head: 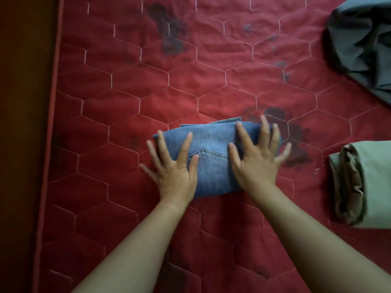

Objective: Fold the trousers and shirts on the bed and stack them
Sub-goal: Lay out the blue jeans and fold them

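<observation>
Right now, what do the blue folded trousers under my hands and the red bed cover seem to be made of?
The folded trousers look like blue denim: diagonal twill weave, stitched pocket seam, matte and faded. The bed cover looks like quilted red cloth, maybe cotton or a blend: matte, puffed hexagons between pale stitch lines.

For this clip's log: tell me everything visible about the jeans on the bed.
The jeans are blue denim, folded into a thick, compact rectangle lying flat on the red quilted bed cover. A back pocket with stitched seams faces up, and one layer's edge sticks out along the far side. The left hand and right hand press on it with straight, spread fingers, one at each end; the left hand's outer fingers reach past it onto the cover.
</observation>
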